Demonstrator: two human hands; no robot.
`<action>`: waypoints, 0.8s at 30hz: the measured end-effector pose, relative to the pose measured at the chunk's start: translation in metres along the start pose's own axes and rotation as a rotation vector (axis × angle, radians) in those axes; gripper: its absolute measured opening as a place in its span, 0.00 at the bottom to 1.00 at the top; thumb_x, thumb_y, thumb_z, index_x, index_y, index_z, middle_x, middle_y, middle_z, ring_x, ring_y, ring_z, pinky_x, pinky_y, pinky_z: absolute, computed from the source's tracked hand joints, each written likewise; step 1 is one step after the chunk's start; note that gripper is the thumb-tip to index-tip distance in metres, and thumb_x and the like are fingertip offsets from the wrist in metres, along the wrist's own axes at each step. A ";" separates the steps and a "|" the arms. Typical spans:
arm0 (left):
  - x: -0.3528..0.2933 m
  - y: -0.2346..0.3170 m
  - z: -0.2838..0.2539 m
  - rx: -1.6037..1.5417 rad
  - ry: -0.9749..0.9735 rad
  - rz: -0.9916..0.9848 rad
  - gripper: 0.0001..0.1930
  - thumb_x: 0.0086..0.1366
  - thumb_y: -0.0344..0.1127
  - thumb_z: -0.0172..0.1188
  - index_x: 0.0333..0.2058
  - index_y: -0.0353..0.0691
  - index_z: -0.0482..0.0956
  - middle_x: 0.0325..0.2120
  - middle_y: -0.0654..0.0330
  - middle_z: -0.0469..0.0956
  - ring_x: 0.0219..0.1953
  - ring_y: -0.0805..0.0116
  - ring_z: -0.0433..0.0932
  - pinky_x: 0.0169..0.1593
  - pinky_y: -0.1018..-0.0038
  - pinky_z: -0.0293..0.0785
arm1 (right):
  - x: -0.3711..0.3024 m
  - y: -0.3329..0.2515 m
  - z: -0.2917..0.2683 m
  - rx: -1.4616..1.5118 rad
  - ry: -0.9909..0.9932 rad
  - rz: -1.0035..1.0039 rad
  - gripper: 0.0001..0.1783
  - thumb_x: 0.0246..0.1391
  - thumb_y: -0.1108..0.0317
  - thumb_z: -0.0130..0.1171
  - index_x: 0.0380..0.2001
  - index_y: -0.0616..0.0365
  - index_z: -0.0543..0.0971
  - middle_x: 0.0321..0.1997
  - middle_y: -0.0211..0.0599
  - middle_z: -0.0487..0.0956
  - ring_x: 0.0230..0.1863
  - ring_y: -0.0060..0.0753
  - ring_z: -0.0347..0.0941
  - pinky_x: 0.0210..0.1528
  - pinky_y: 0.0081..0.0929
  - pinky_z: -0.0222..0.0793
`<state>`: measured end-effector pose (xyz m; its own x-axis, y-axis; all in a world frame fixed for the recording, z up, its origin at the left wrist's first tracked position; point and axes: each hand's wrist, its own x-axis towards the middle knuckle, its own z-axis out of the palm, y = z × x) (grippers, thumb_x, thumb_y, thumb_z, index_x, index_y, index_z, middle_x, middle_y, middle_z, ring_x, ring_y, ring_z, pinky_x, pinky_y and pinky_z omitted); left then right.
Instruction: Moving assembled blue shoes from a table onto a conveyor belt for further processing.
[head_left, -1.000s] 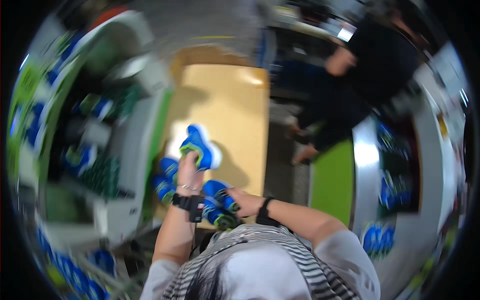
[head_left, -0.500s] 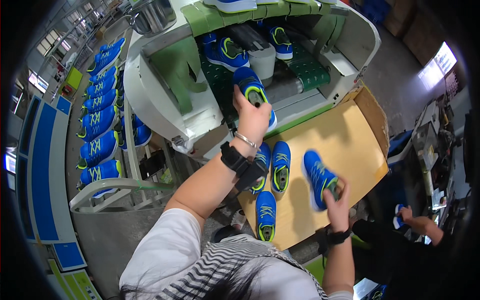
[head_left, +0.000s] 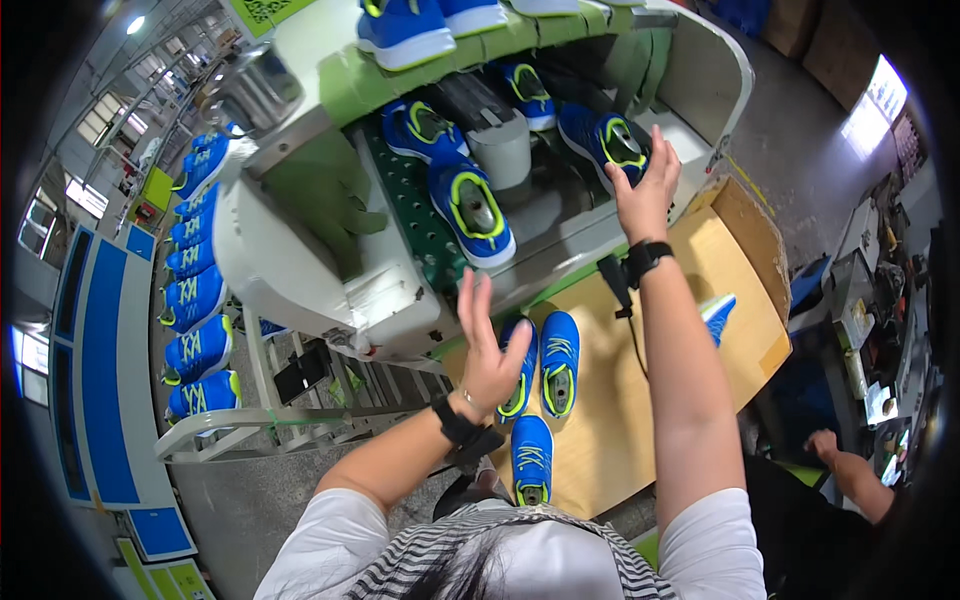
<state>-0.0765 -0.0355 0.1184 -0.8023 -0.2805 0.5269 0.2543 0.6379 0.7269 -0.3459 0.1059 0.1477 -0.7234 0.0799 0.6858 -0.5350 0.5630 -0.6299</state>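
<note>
My right hand reaches to a blue running shoe on the right of the belt. Its thumb lies at one side of the heel, its straight fingers at the other; the hand looks open. My left hand is open with fingers spread, below another shoe at the belt's front edge and partly over a shoe on the board. Beside that lies a second shoe, with a third nearer me. Past my right forearm, part of one more shoe shows.
Machine housing with green flaps surrounds the dark green belt, where more shoes lie farther in. Shoes stand on its top. A metal rack of shoes runs at left, and a co-worker's hand is at right beside the board.
The shoe in my left hand was set on the belt and let go; that hand drew back. My right hand carried its shoe up to the belt. Another shoe appeared on the board's right.
</note>
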 end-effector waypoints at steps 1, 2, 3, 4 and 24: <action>-0.026 -0.007 -0.001 0.053 -0.131 -0.070 0.39 0.68 0.36 0.61 0.72 0.35 0.52 0.73 0.38 0.43 0.75 0.38 0.47 0.74 0.52 0.44 | -0.017 0.003 0.001 0.043 0.028 0.006 0.44 0.53 0.63 0.70 0.71 0.46 0.61 0.69 0.54 0.63 0.70 0.59 0.59 0.71 0.50 0.54; -0.047 -0.021 0.001 0.184 -0.230 -0.021 0.38 0.67 0.41 0.61 0.72 0.41 0.55 0.74 0.40 0.45 0.75 0.38 0.47 0.73 0.47 0.45 | -0.037 0.013 -0.003 0.070 0.060 0.014 0.42 0.55 0.61 0.68 0.71 0.45 0.61 0.69 0.53 0.64 0.70 0.59 0.59 0.72 0.51 0.52; -0.061 -0.031 0.005 0.285 -0.343 -0.017 0.38 0.67 0.42 0.61 0.72 0.43 0.56 0.74 0.42 0.45 0.75 0.38 0.46 0.73 0.45 0.43 | -0.058 0.027 -0.011 -0.069 -0.047 0.008 0.37 0.59 0.55 0.63 0.70 0.46 0.64 0.69 0.52 0.64 0.72 0.58 0.57 0.73 0.56 0.48; -0.074 -0.041 0.010 0.386 -0.459 -0.007 0.38 0.67 0.43 0.61 0.72 0.45 0.57 0.74 0.43 0.46 0.75 0.39 0.46 0.73 0.44 0.42 | -0.088 0.038 -0.021 -0.359 -0.222 0.095 0.35 0.61 0.51 0.61 0.69 0.46 0.66 0.72 0.50 0.62 0.75 0.57 0.52 0.75 0.62 0.43; -0.110 -0.079 0.042 0.430 -0.419 -0.074 0.27 0.68 0.37 0.57 0.65 0.49 0.69 0.69 0.48 0.60 0.70 0.41 0.59 0.67 0.48 0.58 | -0.288 0.131 -0.198 -0.474 -0.108 0.450 0.36 0.43 0.69 0.72 0.57 0.63 0.69 0.62 0.57 0.67 0.62 0.63 0.65 0.64 0.49 0.65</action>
<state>-0.0306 -0.0247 -0.0155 -0.9762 -0.0840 0.2001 0.0193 0.8846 0.4660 -0.1212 0.3196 -0.0598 -0.8844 0.3224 0.3374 0.0616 0.7973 -0.6004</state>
